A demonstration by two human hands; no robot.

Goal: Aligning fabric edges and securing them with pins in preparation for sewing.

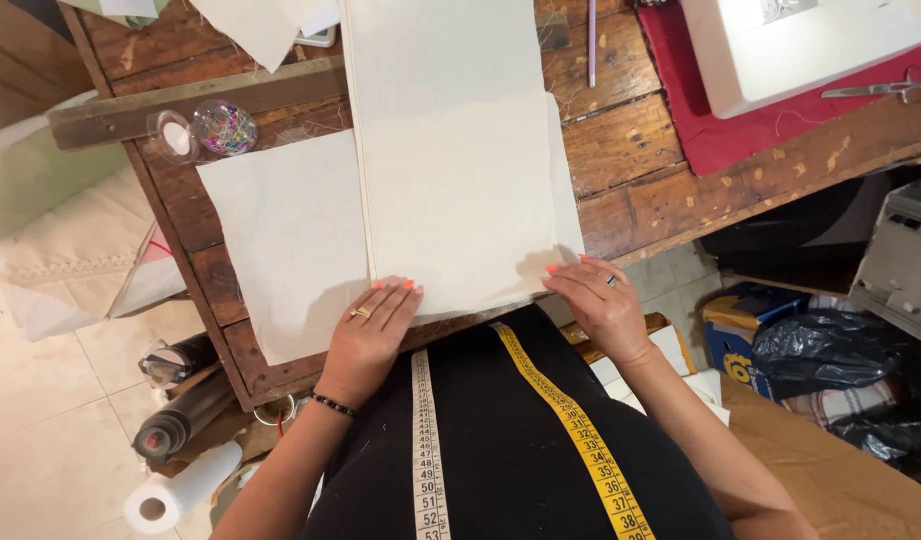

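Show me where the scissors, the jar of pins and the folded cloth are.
scissors (886, 89): head view, on the blades near the pivot.
jar of pins (224, 127): head view, middle of the clear jar.
folded cloth (451, 170): head view, centre of the top layer.

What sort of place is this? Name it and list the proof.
Most likely a home sewing workroom. A white sewing machine sits on a red cloth, a yellow measuring tape hangs round the person's neck, and both hands, left and right, press cream fabric panels on a worn wooden table.

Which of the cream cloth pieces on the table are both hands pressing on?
The long folded cloth in the middle: left hand and right hand press its near edge. The flat sheet lies underneath.
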